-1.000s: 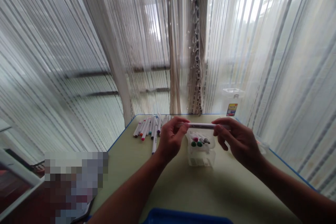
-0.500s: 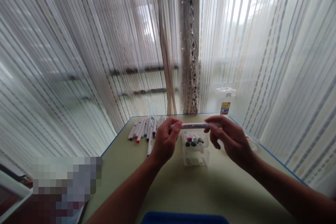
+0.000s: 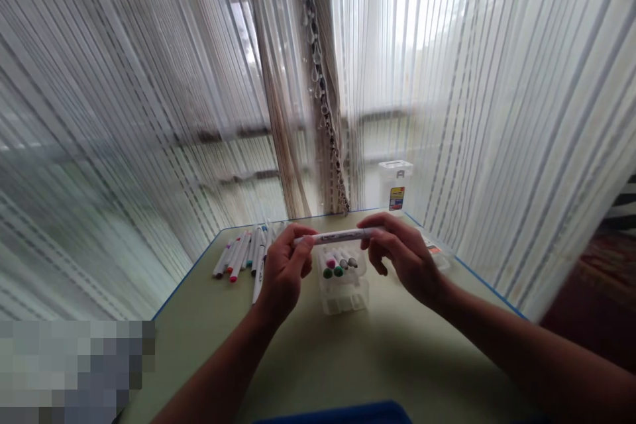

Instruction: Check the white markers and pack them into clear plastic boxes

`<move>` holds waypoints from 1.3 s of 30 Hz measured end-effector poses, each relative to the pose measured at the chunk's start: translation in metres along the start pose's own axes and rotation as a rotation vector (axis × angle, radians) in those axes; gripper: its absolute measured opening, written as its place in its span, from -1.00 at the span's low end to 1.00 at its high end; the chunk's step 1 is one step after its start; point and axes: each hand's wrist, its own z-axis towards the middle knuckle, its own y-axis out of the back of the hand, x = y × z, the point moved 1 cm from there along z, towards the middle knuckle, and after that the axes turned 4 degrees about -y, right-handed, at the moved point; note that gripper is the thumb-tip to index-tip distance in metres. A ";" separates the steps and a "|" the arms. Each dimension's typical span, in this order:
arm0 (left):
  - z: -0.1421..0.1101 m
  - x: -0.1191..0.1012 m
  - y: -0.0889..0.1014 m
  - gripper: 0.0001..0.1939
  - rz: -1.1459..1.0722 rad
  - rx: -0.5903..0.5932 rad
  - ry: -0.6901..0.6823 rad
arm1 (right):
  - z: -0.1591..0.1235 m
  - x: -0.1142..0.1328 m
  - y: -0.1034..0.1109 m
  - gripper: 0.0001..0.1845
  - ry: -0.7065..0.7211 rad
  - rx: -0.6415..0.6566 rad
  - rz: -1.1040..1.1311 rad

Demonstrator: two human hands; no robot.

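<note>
A white marker (image 3: 340,236) with dark print on its barrel is held level between my two hands. My left hand (image 3: 285,265) pinches one end between thumb and fingers. At the other end, my right hand (image 3: 400,252) has its fingers closed round the tip, which they cover. Below and behind the marker stands a clear plastic case (image 3: 344,299), with several markers (image 3: 338,265) in its back part, showing pink, green and grey ends. Left of my left hand lies a loose pile of white markers (image 3: 243,255) with coloured ends.
A clear lidded box (image 3: 396,185) with a yellow label stands at the table's far edge. Another clear plastic piece (image 3: 437,255) lies behind my right hand. A blue object (image 3: 332,413) sits at the near edge of the green table (image 3: 308,358). String curtains (image 3: 149,79) hang behind.
The view has swung to the right, so everything appears shifted left. Both hands still hold the marker in much the same grip, above the case.
</note>
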 end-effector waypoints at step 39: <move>-0.004 -0.006 0.000 -0.87 0.107 0.098 -0.062 | -0.004 0.002 0.001 -0.85 0.033 0.066 -0.056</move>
